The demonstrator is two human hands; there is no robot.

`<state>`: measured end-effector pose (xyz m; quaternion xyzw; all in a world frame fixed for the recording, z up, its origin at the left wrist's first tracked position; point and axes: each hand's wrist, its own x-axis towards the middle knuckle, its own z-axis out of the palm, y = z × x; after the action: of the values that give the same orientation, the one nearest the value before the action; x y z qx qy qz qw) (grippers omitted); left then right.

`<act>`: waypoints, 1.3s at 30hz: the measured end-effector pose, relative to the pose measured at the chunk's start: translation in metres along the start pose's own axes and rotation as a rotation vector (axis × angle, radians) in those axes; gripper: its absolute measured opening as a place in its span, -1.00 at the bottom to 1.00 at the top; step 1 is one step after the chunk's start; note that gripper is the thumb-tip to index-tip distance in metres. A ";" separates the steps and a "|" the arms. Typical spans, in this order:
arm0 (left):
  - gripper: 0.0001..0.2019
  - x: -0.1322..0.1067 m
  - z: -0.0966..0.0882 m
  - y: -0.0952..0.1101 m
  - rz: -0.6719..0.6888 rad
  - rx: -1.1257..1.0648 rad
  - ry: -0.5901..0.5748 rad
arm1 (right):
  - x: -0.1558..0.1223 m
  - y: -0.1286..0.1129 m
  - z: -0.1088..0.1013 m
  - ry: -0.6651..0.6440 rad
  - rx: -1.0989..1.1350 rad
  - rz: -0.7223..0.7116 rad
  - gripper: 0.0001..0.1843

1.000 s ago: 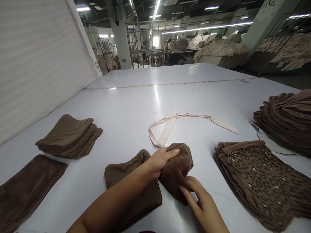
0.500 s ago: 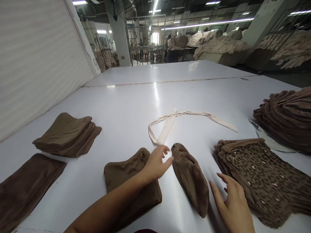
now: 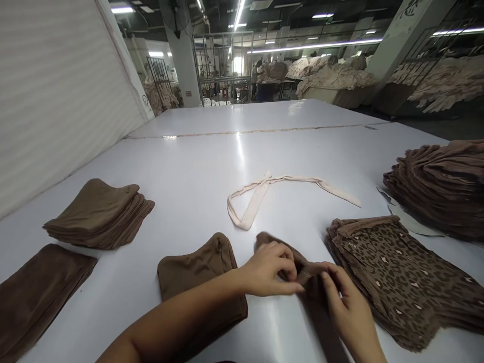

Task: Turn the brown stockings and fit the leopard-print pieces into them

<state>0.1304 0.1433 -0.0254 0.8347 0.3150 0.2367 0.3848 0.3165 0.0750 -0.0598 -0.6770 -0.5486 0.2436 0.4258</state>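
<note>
A brown cloth piece (image 3: 310, 273) is between my two hands, partly lifted off the table and folded, its lower part smeared by motion. My right hand (image 3: 346, 302) pinches its right edge between thumb and fingers. Curled over its upper left part is my left hand (image 3: 269, 272), its thumb pointing right along the near side. My left forearm crosses over a small stack of brown cloth pieces (image 3: 192, 269). Just right of my right hand lies a pile of leopard-print cloth pieces (image 3: 401, 272).
A pale cloth strip (image 3: 254, 205) lies looped on the white table (image 3: 181, 171). More brown stacks sit at left: a lighter folded one (image 3: 96, 209) and a darker one (image 3: 38, 292). A tall fluffy brown pile (image 3: 438, 186) stands at right. White sheeting (image 3: 64, 91) borders the left side.
Both hands have closed in on the brown cloth piece, which lay flat between them. My left hand moved right, and my right hand took its right edge. The cloth is now folded up.
</note>
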 end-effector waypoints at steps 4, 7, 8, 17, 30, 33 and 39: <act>-0.74 -0.013 -0.009 0.015 -0.088 -0.242 0.102 | 0.005 -0.014 -0.013 -0.019 0.181 -0.051 -0.66; -0.82 -0.013 -0.004 0.017 -0.144 -0.382 0.162 | 0.008 -0.025 -0.011 -0.079 0.222 -0.069 -0.66; -0.89 -0.013 -0.002 0.018 -0.161 -0.413 0.176 | 0.008 -0.028 -0.010 -0.067 0.206 -0.065 -0.64; -0.79 -0.021 0.002 0.030 -0.254 -0.566 0.364 | -0.027 -0.068 0.000 0.018 0.095 0.099 -0.67; -0.77 -0.026 -0.016 0.037 -0.220 -0.727 0.297 | -0.024 -0.047 0.009 -0.320 0.676 0.135 -0.73; -0.73 -0.026 -0.017 0.040 -0.359 -1.060 0.220 | -0.024 -0.053 0.010 -0.304 0.597 0.098 -0.72; -0.51 -0.019 0.001 0.036 -0.488 -1.386 0.175 | -0.030 -0.069 0.014 -0.131 0.370 0.059 -0.74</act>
<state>0.1300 0.1109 -0.0010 0.2845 0.2993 0.3548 0.8388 0.2598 0.0530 -0.0133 -0.5858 -0.5011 0.3959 0.4991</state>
